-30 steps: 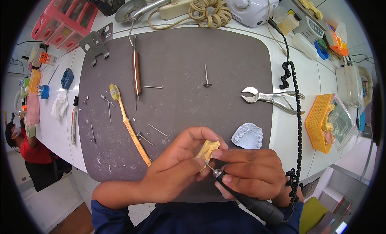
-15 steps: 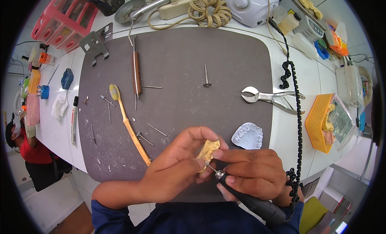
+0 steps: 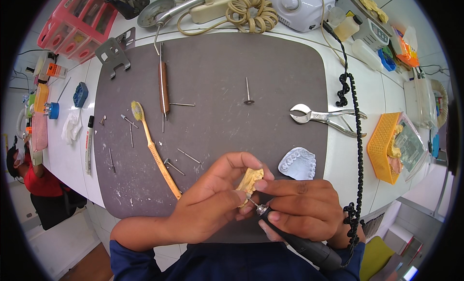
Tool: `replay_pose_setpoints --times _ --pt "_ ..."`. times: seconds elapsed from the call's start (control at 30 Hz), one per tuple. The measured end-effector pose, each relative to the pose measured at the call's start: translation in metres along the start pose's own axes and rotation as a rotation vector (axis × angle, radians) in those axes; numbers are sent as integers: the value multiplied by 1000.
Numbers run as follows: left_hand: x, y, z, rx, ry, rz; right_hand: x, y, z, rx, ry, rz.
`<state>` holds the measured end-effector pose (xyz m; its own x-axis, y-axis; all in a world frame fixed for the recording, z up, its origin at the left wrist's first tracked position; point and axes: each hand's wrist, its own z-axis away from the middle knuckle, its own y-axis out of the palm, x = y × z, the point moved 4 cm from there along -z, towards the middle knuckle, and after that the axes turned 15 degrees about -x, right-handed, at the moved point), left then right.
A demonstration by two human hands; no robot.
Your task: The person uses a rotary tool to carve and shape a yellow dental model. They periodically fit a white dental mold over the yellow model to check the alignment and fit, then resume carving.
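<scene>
Between the thumb and fingers of my left hand is a yellow plaster dental model, held up over the near edge of the mat. My right hand wraps round a black rotary handpiece, its thumb and forefinger resting against the model. From the metal collar a thin bur reaches the model's lower part; whether its tip touches is hard to see. A white plaster dental cast with a row of teeth lies just beyond my right hand.
On the grey mat lie a toothbrush, a wooden-handled knife, a disc bur, metal pliers and several loose burs. The handpiece's coiled cord runs along the right. A person in red sits at far left.
The handpiece has shifted very slightly left against the model. Both hands otherwise keep the same place and grip.
</scene>
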<state>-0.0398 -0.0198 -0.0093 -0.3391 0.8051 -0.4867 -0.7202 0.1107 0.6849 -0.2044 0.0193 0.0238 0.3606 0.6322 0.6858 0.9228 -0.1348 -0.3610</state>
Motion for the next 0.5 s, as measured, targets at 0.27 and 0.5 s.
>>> replay_pose_setpoints --times 0.27,0.5 --pt "0 -1 0 2 1 -5 0 1 0 -35 -5 -12" --pt "0 0 -1 7 6 -17 1 1 0 -59 -9 -16"
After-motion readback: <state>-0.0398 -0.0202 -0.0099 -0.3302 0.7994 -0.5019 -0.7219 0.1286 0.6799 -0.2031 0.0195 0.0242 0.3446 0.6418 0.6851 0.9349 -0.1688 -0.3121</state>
